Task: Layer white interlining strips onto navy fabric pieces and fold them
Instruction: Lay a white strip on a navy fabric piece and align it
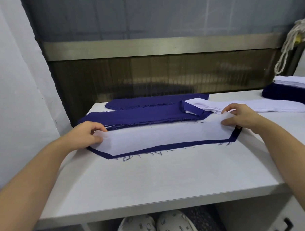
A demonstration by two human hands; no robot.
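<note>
The left hand pinches the left end of a white interlining strip between thumb and curled fingers. The right hand pinches the right end the same way, with the far corner lifted a little off the cloth. Gripping both ends keeps the thin strip taut and flat, probably so it can be steered square onto the navy piece beneath.

That piece lies mid-desk. Its dark edge shows as an even border along the near side and both slanted ends, so the strip seems nearly in register. The far edge is hidden under the strip. The layering looks almost done, and the fold is not yet made.

Just beyond lies a pile of folded navy pieces, one with a turned-up end showing white inside. This is likely finished work set out of the way. Farther back are flat navy pieces. To the right, close to the right hand, sits the supply of white strips. At the far right is a mixed navy-and-white stack.
</note>
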